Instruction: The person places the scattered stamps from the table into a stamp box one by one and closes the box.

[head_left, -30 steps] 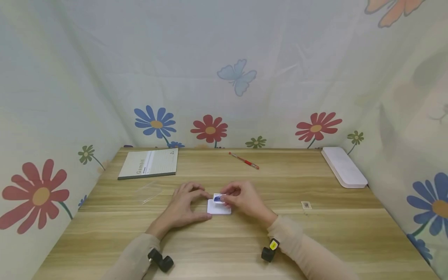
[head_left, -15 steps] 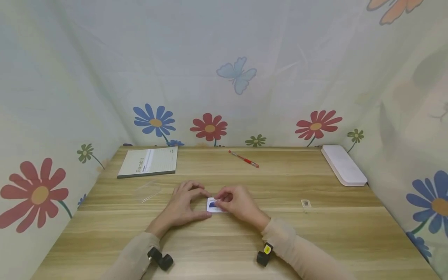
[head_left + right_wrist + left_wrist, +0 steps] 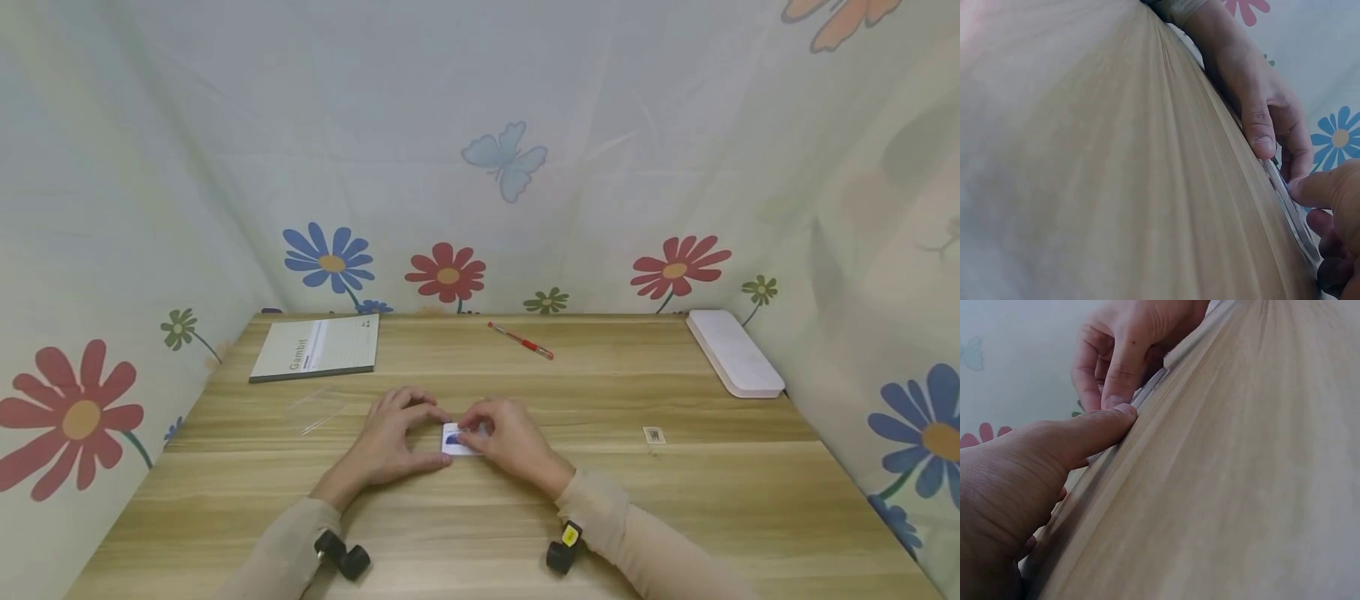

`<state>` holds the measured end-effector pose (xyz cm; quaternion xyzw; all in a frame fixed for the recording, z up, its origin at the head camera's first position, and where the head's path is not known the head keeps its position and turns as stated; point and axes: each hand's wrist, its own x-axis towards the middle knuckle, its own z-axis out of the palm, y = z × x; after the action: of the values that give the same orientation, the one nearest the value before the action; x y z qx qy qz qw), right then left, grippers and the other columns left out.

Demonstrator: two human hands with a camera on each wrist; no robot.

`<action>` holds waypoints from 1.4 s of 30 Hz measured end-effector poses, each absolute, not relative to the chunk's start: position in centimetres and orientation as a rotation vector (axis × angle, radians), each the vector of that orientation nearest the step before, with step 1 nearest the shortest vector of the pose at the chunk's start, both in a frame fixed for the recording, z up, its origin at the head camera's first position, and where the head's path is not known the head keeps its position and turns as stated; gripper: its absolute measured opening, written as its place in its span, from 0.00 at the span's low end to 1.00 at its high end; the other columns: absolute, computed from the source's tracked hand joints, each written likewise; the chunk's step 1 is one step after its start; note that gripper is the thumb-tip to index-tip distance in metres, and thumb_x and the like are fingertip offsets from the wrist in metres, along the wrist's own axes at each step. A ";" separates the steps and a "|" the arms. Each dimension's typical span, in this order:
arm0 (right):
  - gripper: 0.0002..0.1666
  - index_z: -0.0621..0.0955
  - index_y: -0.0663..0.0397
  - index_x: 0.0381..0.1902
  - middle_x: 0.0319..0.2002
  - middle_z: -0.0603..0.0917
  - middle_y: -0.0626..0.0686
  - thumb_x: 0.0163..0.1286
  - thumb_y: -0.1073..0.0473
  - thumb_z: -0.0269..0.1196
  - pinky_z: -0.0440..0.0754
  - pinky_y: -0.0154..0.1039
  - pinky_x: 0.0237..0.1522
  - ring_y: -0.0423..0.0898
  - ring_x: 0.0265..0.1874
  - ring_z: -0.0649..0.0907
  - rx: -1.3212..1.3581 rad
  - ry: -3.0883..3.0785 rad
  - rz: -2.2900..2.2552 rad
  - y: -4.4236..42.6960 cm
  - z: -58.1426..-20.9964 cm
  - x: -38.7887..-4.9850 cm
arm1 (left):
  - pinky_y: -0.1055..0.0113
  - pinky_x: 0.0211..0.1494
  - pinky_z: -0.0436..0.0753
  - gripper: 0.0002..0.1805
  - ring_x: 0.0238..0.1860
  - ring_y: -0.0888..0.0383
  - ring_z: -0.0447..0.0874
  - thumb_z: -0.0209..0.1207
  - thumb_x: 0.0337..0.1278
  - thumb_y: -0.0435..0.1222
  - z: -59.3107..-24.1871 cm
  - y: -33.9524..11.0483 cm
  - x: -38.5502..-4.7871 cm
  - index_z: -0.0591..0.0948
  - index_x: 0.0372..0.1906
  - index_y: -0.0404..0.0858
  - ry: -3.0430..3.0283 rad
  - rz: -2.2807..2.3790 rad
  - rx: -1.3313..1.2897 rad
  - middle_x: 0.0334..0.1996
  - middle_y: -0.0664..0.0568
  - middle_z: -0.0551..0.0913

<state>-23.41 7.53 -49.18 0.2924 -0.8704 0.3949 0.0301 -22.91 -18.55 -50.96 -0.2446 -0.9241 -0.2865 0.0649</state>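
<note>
At lower centre, the small picture [image 3: 452, 438] is now down on the white card [image 3: 464, 452] — no longer lifted, so both meet. Your right hand [image 3: 516, 439] pinches it; your left hand [image 3: 393, 439] holds the card's edges.

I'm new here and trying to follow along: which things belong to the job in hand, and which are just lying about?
In the job:
left hand
right hand
flat white rectangle
blue-printed piece

Apparently just lying about:
notebook
red pen
white case
clear plastic sheet
small stamp-like piece
</note>
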 end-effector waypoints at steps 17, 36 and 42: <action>0.05 0.95 0.43 0.46 0.44 0.89 0.43 0.77 0.54 0.75 0.75 0.34 0.35 0.42 0.33 0.79 0.827 -2.695 1.278 8.2 -48.9 -23.8 | 0.34 0.79 0.61 0.31 0.75 0.46 0.69 0.80 0.48 0.69 -50.9 -18.5 -22.9 0.89 0.59 0.67 -2.798 -0.857 -0.725 0.70 0.56 0.78; 0.26 0.84 0.53 0.67 0.58 0.86 0.56 0.77 0.53 0.76 0.86 0.51 0.59 0.50 0.54 0.87 0.720 -2.645 1.456 9.0 -48.1 -24.2 | 0.34 0.79 0.62 0.32 0.75 0.47 0.69 0.78 0.49 0.70 -50.9 -18.4 -22.8 0.88 0.60 0.67 -2.803 -0.847 -0.711 0.69 0.57 0.78; 0.35 0.79 0.51 0.75 0.66 0.84 0.61 0.75 0.54 0.77 0.83 0.62 0.64 0.58 0.63 0.84 0.667 -2.585 1.530 10.1 -46.5 -24.9 | 0.34 0.78 0.63 0.32 0.74 0.46 0.70 0.80 0.49 0.69 -50.8 -18.5 -22.9 0.89 0.59 0.66 -2.780 -0.840 -0.740 0.68 0.56 0.79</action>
<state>-24.94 10.06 -46.46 0.2168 -0.8396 0.4970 0.0324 -22.89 -18.48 -50.84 -0.2462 -0.9252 -0.2795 0.0724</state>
